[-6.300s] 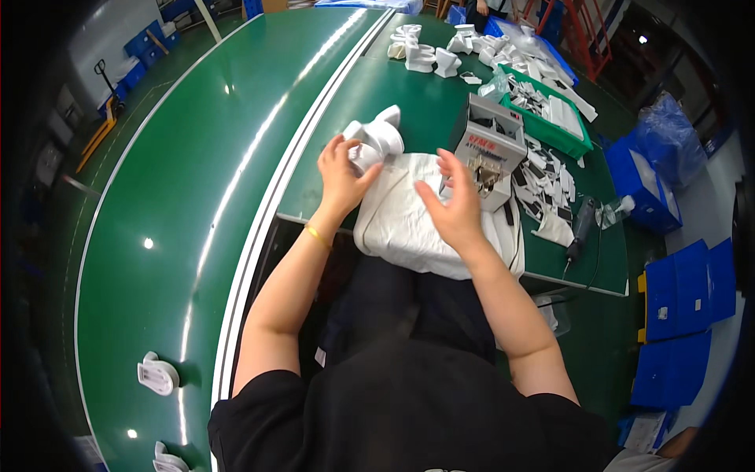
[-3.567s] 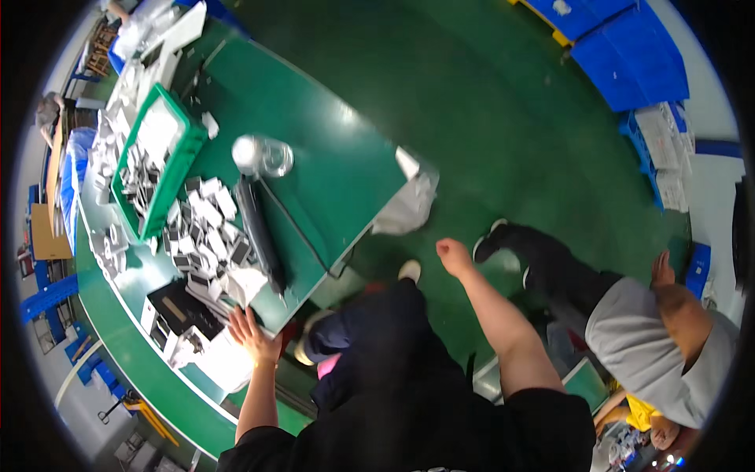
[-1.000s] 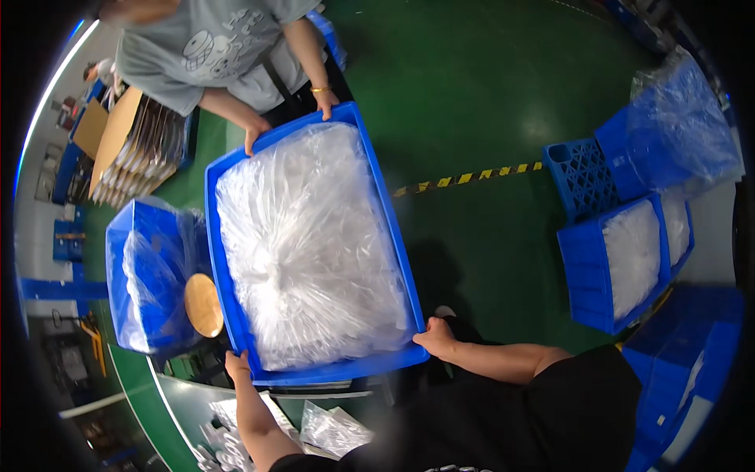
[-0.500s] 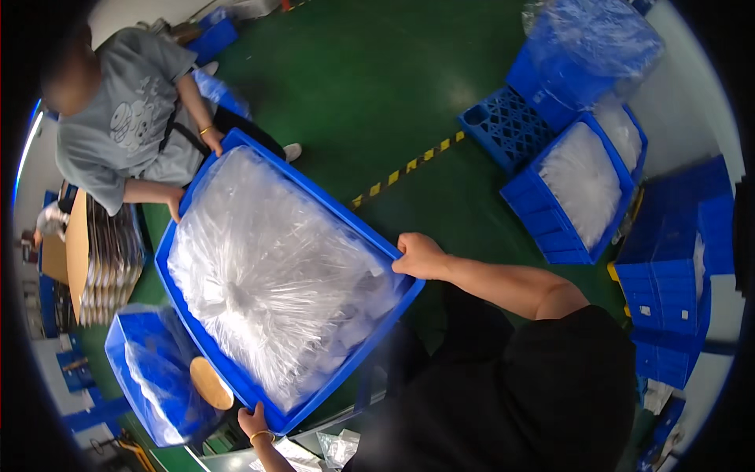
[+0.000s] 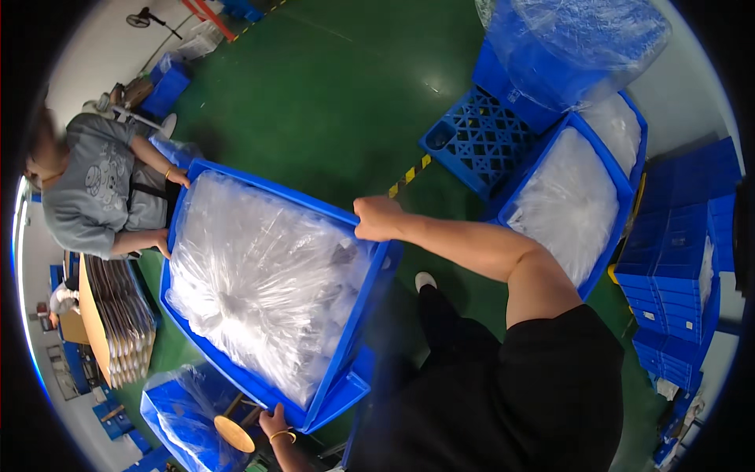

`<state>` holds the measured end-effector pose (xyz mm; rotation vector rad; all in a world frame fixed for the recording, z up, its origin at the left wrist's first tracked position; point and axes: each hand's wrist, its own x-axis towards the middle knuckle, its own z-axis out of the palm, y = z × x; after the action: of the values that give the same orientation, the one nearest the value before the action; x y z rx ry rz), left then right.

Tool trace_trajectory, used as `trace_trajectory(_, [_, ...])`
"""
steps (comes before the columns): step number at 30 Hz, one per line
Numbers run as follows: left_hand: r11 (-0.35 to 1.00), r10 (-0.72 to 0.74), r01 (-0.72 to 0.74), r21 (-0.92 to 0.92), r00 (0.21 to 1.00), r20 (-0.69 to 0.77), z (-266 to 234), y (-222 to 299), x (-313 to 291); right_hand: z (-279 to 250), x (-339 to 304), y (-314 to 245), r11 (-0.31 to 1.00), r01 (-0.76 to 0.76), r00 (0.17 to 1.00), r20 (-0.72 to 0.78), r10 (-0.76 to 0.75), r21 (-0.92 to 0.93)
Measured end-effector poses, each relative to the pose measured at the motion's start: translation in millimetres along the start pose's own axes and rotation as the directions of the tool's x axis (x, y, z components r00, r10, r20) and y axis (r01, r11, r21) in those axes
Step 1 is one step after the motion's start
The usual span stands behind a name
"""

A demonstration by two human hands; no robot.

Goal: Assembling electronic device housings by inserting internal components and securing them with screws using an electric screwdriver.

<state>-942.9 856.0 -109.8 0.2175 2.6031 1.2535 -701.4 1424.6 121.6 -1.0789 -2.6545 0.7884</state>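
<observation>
A big blue plastic crate (image 5: 263,191) is held up at a tilt between me and a co-worker (image 5: 106,177). Inside it lies a clear plastic bag (image 5: 259,275), gathered at the middle, with pale contents I cannot make out. My right hand (image 5: 379,219) is closed over the rim at one corner. At the near left corner my left hand (image 5: 275,422), a bracelet on its wrist, grips the rim too. The co-worker's two hands hold the opposite end. Part of another blue crate (image 5: 346,397) shows beneath my end.
To the right stand blue crates of bagged goods (image 5: 566,204) beside a blue pallet (image 5: 480,138). Stacked blue crates (image 5: 668,259) line the right wall. A round stool (image 5: 234,433), a plastic-lined blue crate (image 5: 185,413) and stacked cardboard (image 5: 118,315) are at the left.
The held crate has swung, its right corner moving left in view, and its side wall now shows. The crates on the right appear nearer. Both my hands keep their grip.
</observation>
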Motion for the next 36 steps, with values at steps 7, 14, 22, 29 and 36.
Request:
trace_trajectory(7, [0.963, -0.116, 0.175, -0.204, 0.956, 0.270, 8.2, 9.5, -2.0, 10.3, -15.9, -31.8, 0.982, -0.067, 0.997, -0.044, 0.060, -0.177])
trace_trajectory(14, [0.855, -0.196, 0.364, -0.369, 0.886, 0.421, 51.0, -12.6, 17.6, 44.3, 24.3, -21.0, 0.956, -0.142, 0.984, 0.070, 0.164, -0.258])
trace_trajectory(22, [0.669, -0.224, 0.538, -0.513, 0.804, 0.551, 82.8, 2.6, 5.6, 70.2, 93.2, -14.8, 0.953, -0.159, 0.987, -0.023, 0.159, -0.259])
trace_trajectory(29, [0.622, -0.331, 0.668, -0.409, 0.698, 0.635, 79.3, 26.7, -17.4, 79.5, 132.7, -49.7, 0.931, -0.147, 0.989, -0.070, 0.131, -0.333])
trace_trajectory(36, [0.490, -0.182, 0.705, -0.513, 0.658, 0.731, 84.7, 49.8, -25.6, 81.7, 118.6, -100.3, 0.956, -0.127, 0.959, -0.280, 0.050, -0.266])
